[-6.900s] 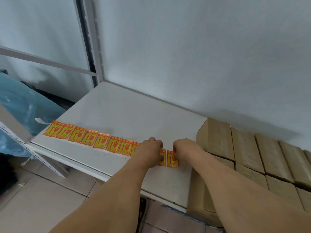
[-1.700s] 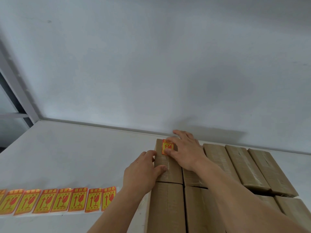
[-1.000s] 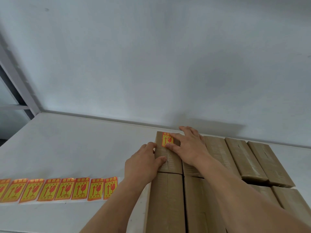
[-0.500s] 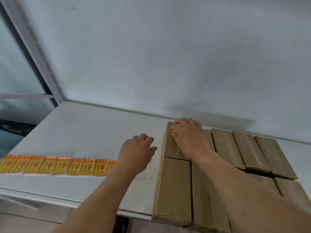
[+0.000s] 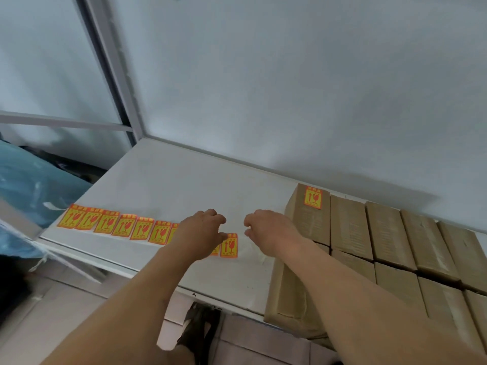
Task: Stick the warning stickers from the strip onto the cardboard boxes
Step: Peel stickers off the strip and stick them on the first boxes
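Left hand point(image 5: 201, 231): palm down over the sticker strip point(image 5: 126, 226), fingers loosely curled and reaching to the right, covering part of the strip. The thumb tip lies at the left edge of the last sticker point(image 5: 228, 245); whether it presses the sticker cannot be told. Nothing is held.

Right hand point(image 5: 268, 230): palm down, fingers loosely bent and pointing left, hovering just right of the last sticker and above the bare backing paper point(image 5: 253, 250). Nothing is held; contact with the table is not clear.

Sticker strip: row of yellow-and-orange warning stickers running left to right along the near side of the white table point(image 5: 168, 185). Its right end sits between the two hands.

Cardboard boxes point(image 5: 382, 238): brown, packed in rows on the right part of the table, just beside the right wrist. The far-left box point(image 5: 307, 219) bears one applied sticker point(image 5: 313, 197) at the far end of its top. The other box tops in view show none.

Surroundings: white wall point(image 5: 290, 88) behind the table, metal frame upright point(image 5: 113, 67) at left, blue plastic sheet point(image 5: 29, 185) beyond the table's left edge.
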